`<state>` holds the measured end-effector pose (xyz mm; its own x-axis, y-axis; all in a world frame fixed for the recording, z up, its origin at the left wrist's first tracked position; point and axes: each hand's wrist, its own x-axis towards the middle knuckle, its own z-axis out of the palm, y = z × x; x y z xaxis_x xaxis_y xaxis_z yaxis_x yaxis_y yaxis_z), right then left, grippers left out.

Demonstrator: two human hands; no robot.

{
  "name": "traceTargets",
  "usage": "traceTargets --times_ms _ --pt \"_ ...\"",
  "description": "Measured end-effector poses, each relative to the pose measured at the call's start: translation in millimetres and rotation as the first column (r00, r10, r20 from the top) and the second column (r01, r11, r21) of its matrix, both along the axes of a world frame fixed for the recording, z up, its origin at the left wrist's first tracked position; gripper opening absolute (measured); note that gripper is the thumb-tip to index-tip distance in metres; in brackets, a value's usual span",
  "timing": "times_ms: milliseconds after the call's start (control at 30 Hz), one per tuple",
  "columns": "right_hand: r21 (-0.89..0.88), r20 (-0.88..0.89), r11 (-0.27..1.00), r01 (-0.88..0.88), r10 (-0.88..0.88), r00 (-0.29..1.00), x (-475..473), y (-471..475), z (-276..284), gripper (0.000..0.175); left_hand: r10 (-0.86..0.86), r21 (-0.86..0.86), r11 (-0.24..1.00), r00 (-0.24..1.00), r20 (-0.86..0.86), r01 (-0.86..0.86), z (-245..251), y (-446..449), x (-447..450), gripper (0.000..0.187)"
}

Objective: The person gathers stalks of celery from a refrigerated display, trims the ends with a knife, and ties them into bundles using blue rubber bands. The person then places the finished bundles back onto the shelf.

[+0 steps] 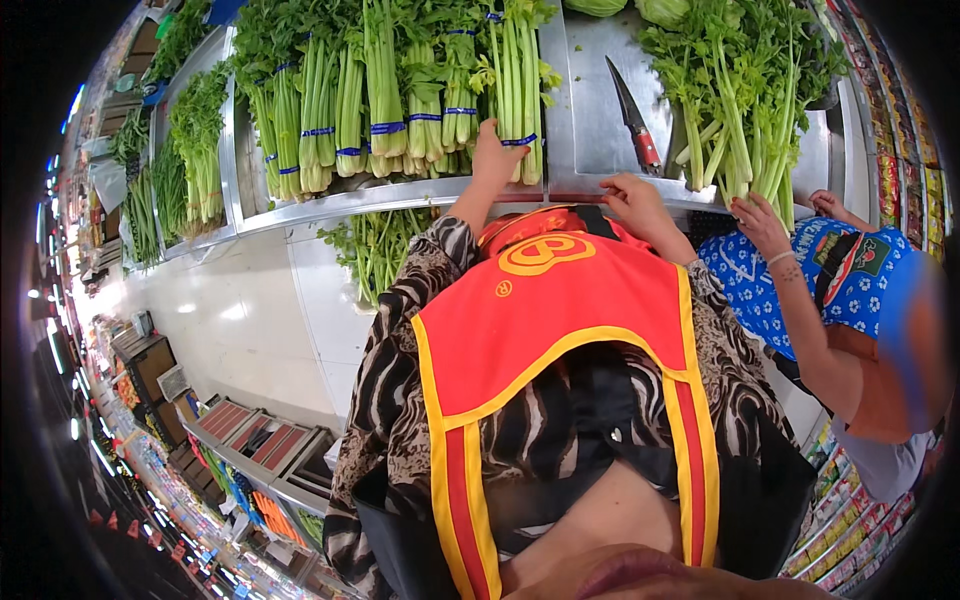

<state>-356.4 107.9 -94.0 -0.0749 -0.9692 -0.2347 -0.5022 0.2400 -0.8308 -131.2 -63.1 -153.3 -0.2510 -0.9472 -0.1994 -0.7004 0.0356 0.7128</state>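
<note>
My left hand (496, 159) is at the base of the rightmost bunch of celery (531, 105), its fingers spread and touching the stalks near the blue band. To the left, several more celery bunches with blue bands (386, 90) stand side by side, leaves away from me. My right hand (634, 201) hovers at the front edge of the metal counter with its fingers apart and nothing visible in it. A knife (634, 120) with a dark blade and red handle lies on the steel surface beyond that hand, its handle towards me.
At the right, a co-worker in a blue patterned apron (799, 274) touches loose celery (757, 120) with one hand (761, 225). Green heads of cabbage or lettuce (664, 9) lie at the far edge. More leafy stalks (375, 251) are below the counter rim (337, 204); bunched greens (199, 150) stand left.
</note>
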Motion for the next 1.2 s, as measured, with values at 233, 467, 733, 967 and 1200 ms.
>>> traceTargets --times_ms 233,467,733,967,1200 --pt "-0.055 -0.084 0.998 -0.026 0.022 0.996 -19 -4 -1 0.023 0.041 0.076 0.996 0.999 -0.024 -0.039 5 -9 10 0.069" --pt "-0.049 -0.071 0.997 -0.062 0.059 0.996 -22 -15 0 0.023 0.306 0.449 0.889 0.847 -0.435 -0.09 62 -17 19 0.059" --pt "0.052 0.18 0.995 -0.087 0.076 0.981 -10 -50 -22 0.037 0.284 0.534 0.845 0.862 -0.42 -0.018 61 -17 12 0.038" --pt "0.211 0.504 0.977 -0.02 -0.091 0.859 35 -98 -41 0.065 0.574 0.741 0.671 0.618 -0.537 0.021 70 -8 1 0.034" --pt "0.307 0.813 0.95 0.057 -0.293 0.503 44 -111 -26 0.062 0.613 0.784 0.614 0.571 -0.546 0.09 85 -12 -27 0.03"
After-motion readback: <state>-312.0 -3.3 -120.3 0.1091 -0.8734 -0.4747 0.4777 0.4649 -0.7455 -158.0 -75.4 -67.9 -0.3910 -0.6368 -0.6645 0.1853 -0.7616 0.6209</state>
